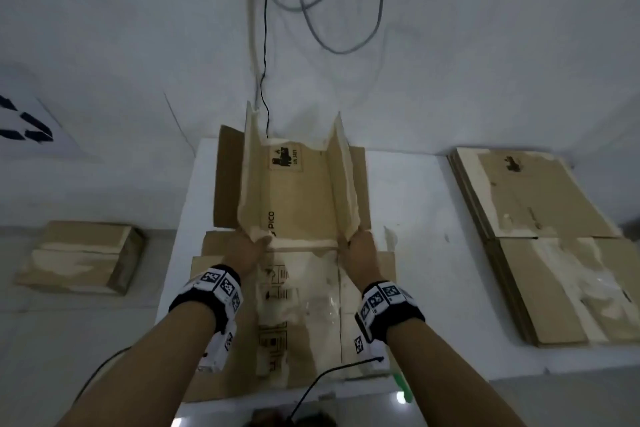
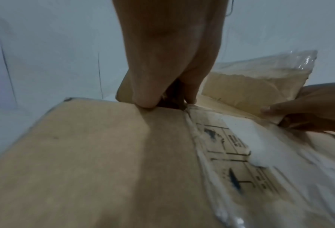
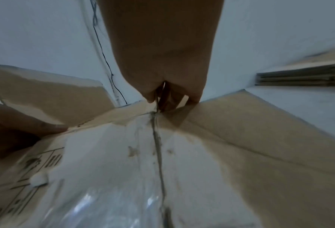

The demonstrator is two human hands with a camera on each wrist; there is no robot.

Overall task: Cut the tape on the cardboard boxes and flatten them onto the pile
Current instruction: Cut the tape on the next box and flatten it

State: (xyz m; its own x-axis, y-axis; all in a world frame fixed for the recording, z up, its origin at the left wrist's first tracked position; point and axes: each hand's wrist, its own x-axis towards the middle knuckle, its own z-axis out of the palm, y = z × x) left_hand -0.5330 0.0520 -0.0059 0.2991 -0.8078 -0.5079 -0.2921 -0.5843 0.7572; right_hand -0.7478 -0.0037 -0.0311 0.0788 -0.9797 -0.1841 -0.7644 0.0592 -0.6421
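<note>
A cut-open cardboard box (image 1: 298,194) lies spread on the white table (image 1: 426,204), its taped side flaps standing up left and right of the printed middle panel. My left hand (image 1: 258,240) pinches the near corner of the left flap (image 1: 251,170); in the left wrist view its fingers (image 2: 143,101) curl over the cardboard edge. My right hand (image 1: 351,240) pinches the near corner of the right flap (image 1: 344,177), thumb and fingers (image 3: 192,98) closed on its edge. The box's near panel (image 1: 304,305) lies flat under my wrists. The pile of flattened boxes (image 1: 540,236) sits at the table's right.
A taped, closed box (image 1: 83,256) rests on the lower surface to the left. A green-handled tool (image 1: 403,388) lies at the table's near edge by my right forearm. Cables (image 1: 311,3) hang on the white wall behind. A black wire (image 1: 329,378) crosses the near panel.
</note>
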